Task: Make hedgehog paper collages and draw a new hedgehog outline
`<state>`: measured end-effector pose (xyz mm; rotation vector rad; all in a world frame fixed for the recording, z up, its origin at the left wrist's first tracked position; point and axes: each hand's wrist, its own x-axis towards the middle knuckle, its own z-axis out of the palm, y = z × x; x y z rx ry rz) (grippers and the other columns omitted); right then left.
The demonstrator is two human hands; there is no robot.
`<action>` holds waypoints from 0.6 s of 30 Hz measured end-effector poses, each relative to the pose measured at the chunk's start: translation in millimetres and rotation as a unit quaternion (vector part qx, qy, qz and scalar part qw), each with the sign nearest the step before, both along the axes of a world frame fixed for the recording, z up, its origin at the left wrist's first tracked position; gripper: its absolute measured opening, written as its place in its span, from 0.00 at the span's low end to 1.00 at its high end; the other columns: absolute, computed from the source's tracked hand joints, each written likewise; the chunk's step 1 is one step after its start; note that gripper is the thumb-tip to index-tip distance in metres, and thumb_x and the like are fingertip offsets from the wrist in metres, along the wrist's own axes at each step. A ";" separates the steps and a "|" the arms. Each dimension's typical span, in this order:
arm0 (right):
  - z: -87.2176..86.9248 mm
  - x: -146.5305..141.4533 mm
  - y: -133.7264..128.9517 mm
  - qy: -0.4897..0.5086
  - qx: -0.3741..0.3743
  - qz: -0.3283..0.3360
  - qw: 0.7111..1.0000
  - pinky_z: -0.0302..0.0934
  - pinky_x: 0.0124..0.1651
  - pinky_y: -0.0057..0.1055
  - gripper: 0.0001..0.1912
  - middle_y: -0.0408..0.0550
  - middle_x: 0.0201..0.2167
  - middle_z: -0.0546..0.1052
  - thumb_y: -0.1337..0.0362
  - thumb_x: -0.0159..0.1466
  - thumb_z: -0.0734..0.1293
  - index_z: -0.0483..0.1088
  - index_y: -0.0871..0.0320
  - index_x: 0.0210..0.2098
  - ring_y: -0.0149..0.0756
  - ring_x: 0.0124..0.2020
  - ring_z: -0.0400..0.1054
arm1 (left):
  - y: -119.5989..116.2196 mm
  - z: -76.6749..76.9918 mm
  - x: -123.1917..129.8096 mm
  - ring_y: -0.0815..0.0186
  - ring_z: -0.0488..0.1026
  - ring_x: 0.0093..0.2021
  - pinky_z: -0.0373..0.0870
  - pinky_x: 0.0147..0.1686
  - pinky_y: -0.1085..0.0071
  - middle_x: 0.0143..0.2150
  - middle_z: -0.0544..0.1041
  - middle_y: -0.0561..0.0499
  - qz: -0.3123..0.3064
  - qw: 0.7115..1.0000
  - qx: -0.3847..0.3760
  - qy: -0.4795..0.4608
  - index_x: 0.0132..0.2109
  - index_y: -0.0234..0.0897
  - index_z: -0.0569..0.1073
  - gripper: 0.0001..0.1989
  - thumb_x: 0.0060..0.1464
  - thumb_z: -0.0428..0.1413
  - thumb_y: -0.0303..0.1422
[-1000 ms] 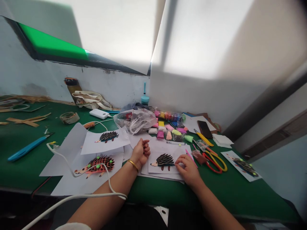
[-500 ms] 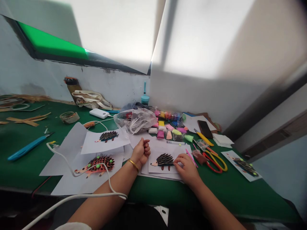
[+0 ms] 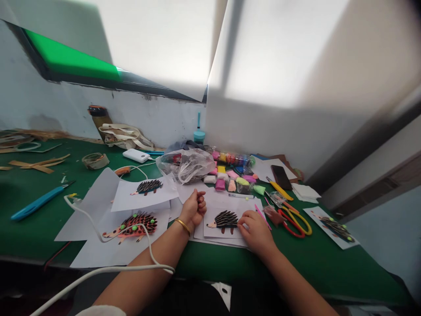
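A clay hedgehog (image 3: 226,219) with black spines, a pinkish face and brown feet lies on white paper (image 3: 212,232) before me. At its rear edge, the thumb and forefinger of my right hand (image 3: 256,229) are closed in a pinch; anything between them is too small to make out. To the left of the paper, my left hand (image 3: 194,210) is raised slightly with its fingers curled in, and whatever they may hold is hidden. Packets of coloured clay (image 3: 220,184) lie beyond the hands. Close to my right hand is a pink tool (image 3: 262,217).
Red-and-yellow scissors (image 3: 296,221), a yellow cutter (image 3: 279,189) and a phone (image 3: 281,177) lie on the right. Other hedgehog pictures (image 3: 134,226) rest on the left. A white cable (image 3: 98,272) crosses over my left forearm. A plastic bag (image 3: 187,164) sits behind.
My right hand has shifted very slightly at the hedgehog's rear edge. My left hand stays in place.
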<state>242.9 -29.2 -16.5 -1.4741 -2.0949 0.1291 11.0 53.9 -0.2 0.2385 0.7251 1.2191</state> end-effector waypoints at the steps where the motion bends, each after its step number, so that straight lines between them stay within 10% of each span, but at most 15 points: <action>1: 0.3 -0.1 0.1 -0.002 -0.002 -0.001 1.000 0.61 0.45 0.40 0.07 0.50 0.35 0.73 0.66 0.60 0.63 0.74 0.55 0.29 0.42 0.39 0.66 | -0.2 0.4 0.1 0.78 0.51 0.15 0.45 0.13 0.82 0.21 0.58 0.59 0.000 1.000 -0.001 0.000 0.36 0.32 0.69 0.14 0.63 0.50 0.40; 18: -6.1 4.8 -3.6 0.034 -0.012 -0.009 0.999 0.62 0.46 0.41 0.07 0.50 0.36 0.73 0.66 0.61 0.63 0.73 0.55 0.31 0.43 0.41 0.67 | 0.2 -0.8 0.2 0.78 0.51 0.15 0.45 0.13 0.82 0.21 0.57 0.59 -0.001 1.000 0.003 0.004 0.36 0.32 0.69 0.15 0.63 0.49 0.40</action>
